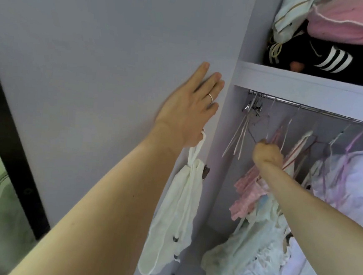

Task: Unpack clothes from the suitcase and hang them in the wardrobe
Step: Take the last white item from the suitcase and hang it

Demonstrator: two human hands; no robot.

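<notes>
My left hand point(191, 107) lies flat with straight fingers against the pale wardrobe door point(108, 66). A cream garment point(176, 213) dangles below it by a strap caught at the thumb, which is hidden. Inside the wardrobe my right hand point(267, 154) is a fist gripping a thin wire hanger point(285, 132) that hooks on the metal rail point(308, 108). A pink dotted garment point(247, 194) hangs just under that fist. The suitcase is out of view.
Bare hangers with clips point(248, 121) hang at the rail's left end. Pale lilac and white clothes point(346, 183) fill the rail to the right. The shelf point(311, 82) above carries black, pink and white folded clothes. A dark frame point(9, 136) runs down the left.
</notes>
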